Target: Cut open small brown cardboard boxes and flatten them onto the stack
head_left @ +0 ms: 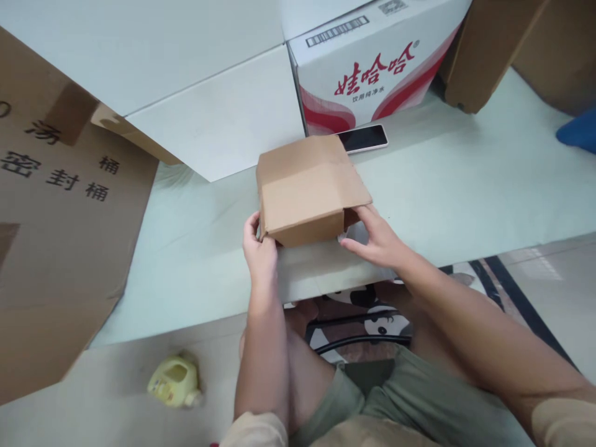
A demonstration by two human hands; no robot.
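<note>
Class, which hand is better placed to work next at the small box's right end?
Probably the right hand: it is at that end, fingers reaching under the overhanging flap. The left hand holds the box's opposite front corner.

Small box (302, 195): matt cardboard. Phone screen (365, 138): glossy. Jug (162, 386): smooth plastic. Shorts (423, 391): matt cloth.

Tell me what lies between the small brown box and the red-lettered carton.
In the head view, a phone lies between the small brown box and the red-lettered carton, partly hidden by the box.
</note>
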